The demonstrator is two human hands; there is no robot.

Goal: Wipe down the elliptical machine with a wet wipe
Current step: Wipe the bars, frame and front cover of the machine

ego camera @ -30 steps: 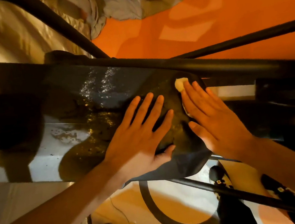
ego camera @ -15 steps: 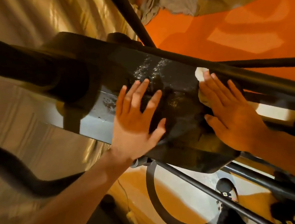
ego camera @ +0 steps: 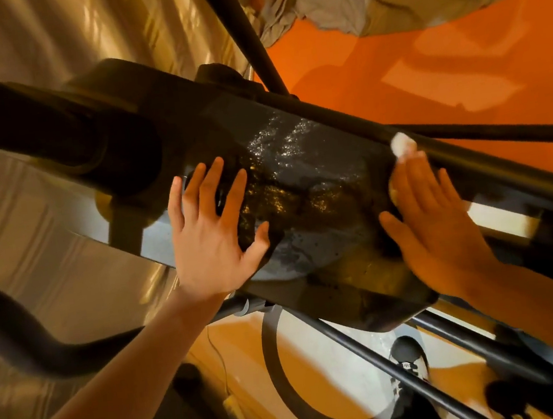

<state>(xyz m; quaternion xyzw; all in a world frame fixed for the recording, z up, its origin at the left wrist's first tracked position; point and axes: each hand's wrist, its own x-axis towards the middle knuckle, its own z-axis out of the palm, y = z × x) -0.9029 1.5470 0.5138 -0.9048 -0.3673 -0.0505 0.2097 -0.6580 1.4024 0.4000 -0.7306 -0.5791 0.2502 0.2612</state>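
Okay, so the elliptical machine (ego camera: 319,204) fills the middle of the view. Its dark glossy cover slants from upper left to lower right, with the orange floor (ego camera: 441,63) beyond it and a gold curtain (ego camera: 43,46) on the left.

Compared with half a second ago, the hands have spread further apart, leaving a wider streaky, wet-looking stretch of cover bare between them. The left hand (ego camera: 212,237) lies flat near the cover's lower edge, fingers straight and fanned out, and holds nothing. The right hand (ego camera: 431,222) is flat too, with its fingers together pressing the wet wipe (ego camera: 402,142) onto the cover. It has slid a bit to the right along the top edge.

A black tube (ego camera: 343,112) runs along that top edge, and the white end of the wipe pokes out past the fingertips, right up against it. The cover's rounded lower corner sits below the right wrist. Further down, a shoe (ego camera: 407,356) shows between the lower bars.
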